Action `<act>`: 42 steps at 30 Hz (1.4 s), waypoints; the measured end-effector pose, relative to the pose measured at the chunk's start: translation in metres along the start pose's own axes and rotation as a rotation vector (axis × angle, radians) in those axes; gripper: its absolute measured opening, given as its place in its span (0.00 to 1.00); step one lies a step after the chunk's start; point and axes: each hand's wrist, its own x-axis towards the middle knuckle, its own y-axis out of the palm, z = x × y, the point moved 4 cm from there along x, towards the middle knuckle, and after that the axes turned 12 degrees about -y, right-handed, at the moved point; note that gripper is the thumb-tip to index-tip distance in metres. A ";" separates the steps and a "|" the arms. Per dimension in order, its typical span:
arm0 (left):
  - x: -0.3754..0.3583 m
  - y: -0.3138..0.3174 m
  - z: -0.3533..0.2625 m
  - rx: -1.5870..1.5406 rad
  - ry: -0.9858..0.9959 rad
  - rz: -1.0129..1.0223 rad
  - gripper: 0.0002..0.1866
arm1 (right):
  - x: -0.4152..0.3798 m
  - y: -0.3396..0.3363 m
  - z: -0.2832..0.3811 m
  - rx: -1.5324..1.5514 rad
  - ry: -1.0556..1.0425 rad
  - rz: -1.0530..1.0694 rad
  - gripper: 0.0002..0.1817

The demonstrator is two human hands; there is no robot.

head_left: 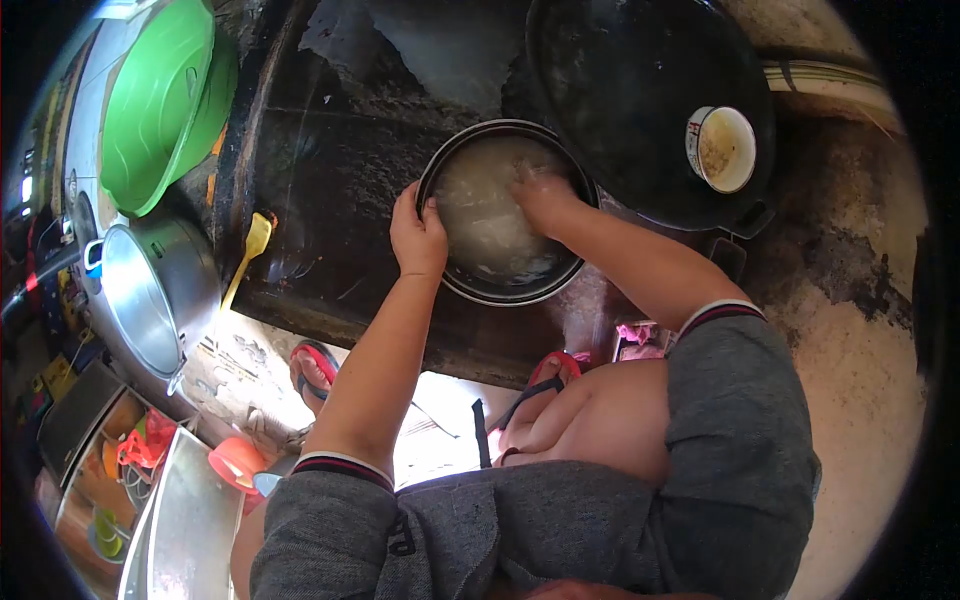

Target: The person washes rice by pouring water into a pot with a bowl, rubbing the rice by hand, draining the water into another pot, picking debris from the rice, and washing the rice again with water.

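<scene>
A dark round pot (500,298) with a pale rim rests on the black work surface, and cloudy whitish water (482,215) fills it. What lies under the water is too murky to make out. My left hand (418,238) grips the pot's left rim, thumb on the inner side and fingers outside. On the other side, my right hand (548,202) dips into the water; its fingers are partly under the surface and smeared by motion.
A large black pan (640,120) at the upper right holds a white enamel bowl (722,150). At left are a green basin (160,100), a silver pot (150,290) and a yellow spatula (257,238). The black surface (340,200) ends just before my feet.
</scene>
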 end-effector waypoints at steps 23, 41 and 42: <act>0.001 0.002 0.000 0.022 0.028 0.043 0.15 | 0.023 0.007 -0.005 0.269 0.010 -0.056 0.28; 0.004 0.004 0.005 0.025 0.074 0.034 0.15 | 0.034 0.005 0.027 -0.334 -0.349 -0.202 0.27; 0.003 0.004 0.004 0.022 0.070 0.034 0.15 | 0.024 0.000 0.024 -0.335 -0.350 -0.198 0.27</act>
